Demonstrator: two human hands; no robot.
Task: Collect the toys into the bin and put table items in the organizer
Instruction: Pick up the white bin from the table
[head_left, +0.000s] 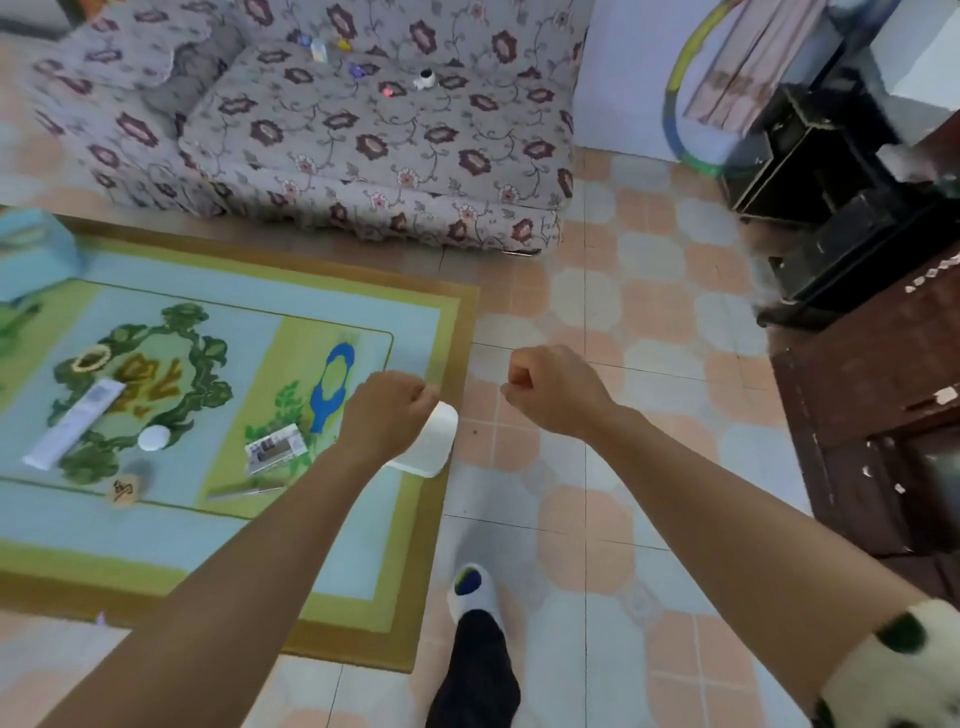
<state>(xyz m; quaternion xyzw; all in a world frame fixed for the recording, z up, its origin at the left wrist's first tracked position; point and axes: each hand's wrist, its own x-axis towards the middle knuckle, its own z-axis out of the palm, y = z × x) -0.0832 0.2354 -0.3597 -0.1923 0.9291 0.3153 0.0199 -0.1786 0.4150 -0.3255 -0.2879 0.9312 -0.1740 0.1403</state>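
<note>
Several small toys lie on the flowered sofa's seat: a white robot-like toy (427, 79), a purple one (356, 69), a pink one (387, 91) and a yellow one (343, 44). On the low table (363, 561) lie a white remote (72, 421), a white round lid (153, 438), a yellow ring (88, 360), a small printed box (275, 447), a pen (244, 488) and a wooden disc (124, 488). My left hand (387, 410) is a closed fist over the table's right edge, partly hiding a white cylinder (434, 447); contact is unclear. My right hand (556, 387) is a closed fist over the floor.
A light blue box (31, 249) stands at the table's far left corner. The sofa (363, 156) is beyond the table. Dark wooden furniture (857, 395) lines the right side, with a hoop (675, 119) against the wall. Tiled floor runs between; my slippered foot (472, 587) is on it.
</note>
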